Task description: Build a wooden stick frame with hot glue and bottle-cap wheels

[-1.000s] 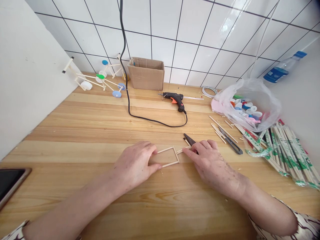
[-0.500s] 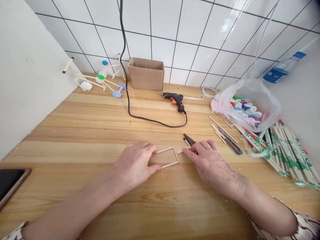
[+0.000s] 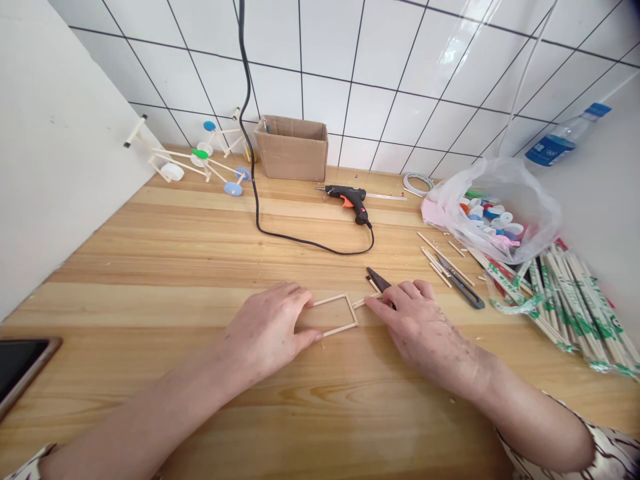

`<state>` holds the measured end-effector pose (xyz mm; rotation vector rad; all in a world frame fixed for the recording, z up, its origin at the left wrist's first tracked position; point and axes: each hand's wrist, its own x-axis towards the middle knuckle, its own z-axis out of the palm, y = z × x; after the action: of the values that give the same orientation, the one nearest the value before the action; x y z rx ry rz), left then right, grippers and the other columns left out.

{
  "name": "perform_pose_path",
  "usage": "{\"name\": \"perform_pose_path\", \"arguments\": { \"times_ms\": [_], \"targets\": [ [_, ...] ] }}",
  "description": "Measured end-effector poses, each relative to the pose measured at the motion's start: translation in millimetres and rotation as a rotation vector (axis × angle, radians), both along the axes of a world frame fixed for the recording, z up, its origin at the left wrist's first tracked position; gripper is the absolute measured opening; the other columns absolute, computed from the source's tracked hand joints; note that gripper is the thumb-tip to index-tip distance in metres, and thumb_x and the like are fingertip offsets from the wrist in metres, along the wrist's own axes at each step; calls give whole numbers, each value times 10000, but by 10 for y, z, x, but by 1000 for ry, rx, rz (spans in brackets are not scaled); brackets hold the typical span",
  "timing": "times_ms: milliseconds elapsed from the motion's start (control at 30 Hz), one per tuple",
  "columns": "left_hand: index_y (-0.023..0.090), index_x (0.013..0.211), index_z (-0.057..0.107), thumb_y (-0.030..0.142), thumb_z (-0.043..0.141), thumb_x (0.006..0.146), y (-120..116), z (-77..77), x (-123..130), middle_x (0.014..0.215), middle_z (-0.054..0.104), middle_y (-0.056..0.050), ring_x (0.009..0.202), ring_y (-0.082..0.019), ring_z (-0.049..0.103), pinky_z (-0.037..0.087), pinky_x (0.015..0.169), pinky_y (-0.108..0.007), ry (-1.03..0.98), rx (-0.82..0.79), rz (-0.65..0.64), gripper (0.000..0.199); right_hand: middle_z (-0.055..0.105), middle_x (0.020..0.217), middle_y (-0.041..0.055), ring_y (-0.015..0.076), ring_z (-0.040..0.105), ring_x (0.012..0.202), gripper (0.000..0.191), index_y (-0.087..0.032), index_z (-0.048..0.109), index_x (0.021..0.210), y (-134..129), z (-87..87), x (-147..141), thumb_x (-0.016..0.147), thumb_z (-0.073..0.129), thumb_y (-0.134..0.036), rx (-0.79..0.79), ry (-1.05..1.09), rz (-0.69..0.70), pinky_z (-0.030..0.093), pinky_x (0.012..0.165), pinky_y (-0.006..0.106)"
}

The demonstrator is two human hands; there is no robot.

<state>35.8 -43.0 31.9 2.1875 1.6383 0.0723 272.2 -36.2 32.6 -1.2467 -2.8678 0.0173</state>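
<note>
The left hand (image 3: 270, 323) is clamping its grip on the stick frame (image 3: 352, 309), probably keeping it still on the surface (image 3: 300, 413). The right hand (image 3: 417, 320) is touching short sticks (image 3: 361, 303) beside it; whether it's squeezing, I can't tell.

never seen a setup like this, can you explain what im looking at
No machine here, just a person's two bare hands, seen by a head-worn camera looking forward and down. The left hand holds a small stick frame. The right hand has its fingertips on a thin stick piece by the frame's right side; a dark pointed tool is partly hidden beneath it. Further back on the wooden table are a black glue gun and a cardboard box. At right lie a knife and wrapped sticks.
</note>
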Motion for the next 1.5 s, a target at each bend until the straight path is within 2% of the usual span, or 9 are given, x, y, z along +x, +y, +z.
{"name": "perform_pose_path", "arguments": {
  "times_ms": [433, 567, 700, 833, 967, 1200, 1500],
  "targets": [
    [180, 822, 628, 336, 700, 718, 4, -26, -52, 811, 653, -33, 748, -240, 626, 460, 642, -333, -57, 33, 12, 200, 619, 885, 121, 246, 471, 806, 405, -131, 644, 1131, 1, 4, 0, 787, 474, -3, -1, -20, -1, 306, 790, 398],
    [173, 841, 630, 279, 615, 804, 5, -50, -47, 830, 644, -43, 778, -225, 617, 480, 680, -340, -178, 224, -55, 113, 618, 892, 116, 246, 466, 813, 397, -146, 642, 1133, 1, -7, 1, 795, 480, -15, -4, -38, -12, 302, 789, 394],
    [151, 871, 653, 199, 513, 874, 13, 21, 82, 872, 616, -70, 811, -210, 574, 490, 708, -332, -268, 398, -236, 148, 610, 904, 111, 245, 458, 822, 382, -152, 629, 1146, -5, -25, 10, 810, 488, -36, -9, -45, -18, 296, 795, 393],
    [140, 840, 669, 192, 496, 892, 35, 94, 269, 898, 597, -95, 865, -234, 532, 486, 768, -379, -203, 364, -376, 188, 601, 886, 101, 237, 454, 822, 341, -152, 627, 1125, -2, -33, 8, 835, 476, -51, -15, -46, -17, 291, 794, 383],
    [134, 891, 676, 184, 500, 891, 81, 53, 384, 940, 581, -101, 916, -245, 503, 478, 809, -394, -156, 326, -438, 183, 600, 898, 109, 241, 462, 850, 303, -148, 625, 1090, -6, -19, -7, 848, 463, -65, -45, -60, -30, 282, 793, 385],
    [146, 956, 673, 195, 486, 897, 150, -58, 418, 983, 571, -112, 976, -262, 485, 462, 849, -420, -141, 306, -453, 202, 603, 884, 115, 240, 459, 822, 307, -146, 635, 1079, -20, 11, -16, 841, 461, -60, -63, -54, -44, 279, 787, 382],
    [127, 964, 671, 238, 491, 908, 158, -62, 421, 971, 565, -118, 984, -269, 475, 450, 860, -422, -111, 270, -467, 218, 607, 886, 113, 240, 464, 838, 314, -138, 637, 1088, -9, 30, -32, 849, 451, -56, -98, -46, -53, 290, 796, 380]
  ]
}}
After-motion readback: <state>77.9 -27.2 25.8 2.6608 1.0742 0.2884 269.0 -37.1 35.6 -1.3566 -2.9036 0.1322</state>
